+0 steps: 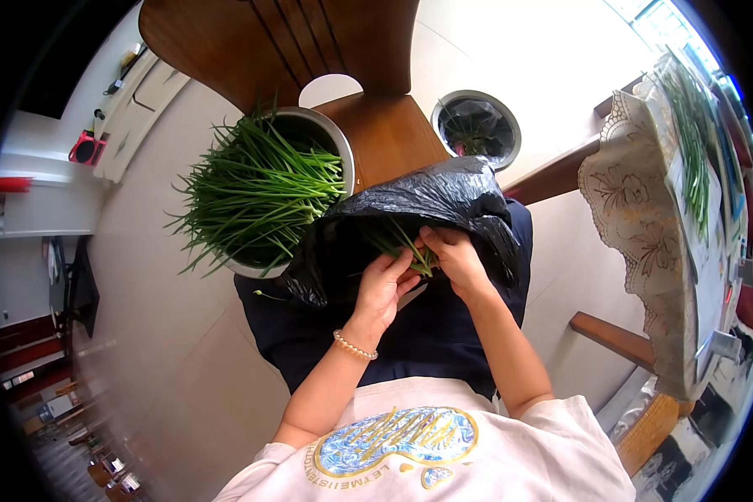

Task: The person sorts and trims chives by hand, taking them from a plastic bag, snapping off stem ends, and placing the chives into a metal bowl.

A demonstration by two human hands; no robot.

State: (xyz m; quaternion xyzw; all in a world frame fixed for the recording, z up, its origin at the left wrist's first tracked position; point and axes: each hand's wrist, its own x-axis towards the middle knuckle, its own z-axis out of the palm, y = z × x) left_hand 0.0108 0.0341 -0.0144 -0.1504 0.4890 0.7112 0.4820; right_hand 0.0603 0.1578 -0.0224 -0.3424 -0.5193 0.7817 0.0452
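Note:
A few green stalks (425, 264) are between my two hands, inside the mouth of a black plastic bag (427, 197) on my lap. My left hand (385, 289), below a beaded bracelet, has its fingers closed round the stalks from the left. From the right, my right hand (452, 258) pinches the same stalks, its fingertips near those of the left. More green leaves show in the bag's dark opening. Left of the bag, a metal basin (345, 155) is heaped with long green chives (251, 188). One loose stalk lies on my dark trousers.
A wooden chair (385, 138) stands in front, its seat beside the basin. Beyond it, a bin (510, 138) lined with dark plastic holds scraps. At right is a table with a lace-edged cloth (632, 192) and green stalks on top. White cabinets (134, 109) line the left.

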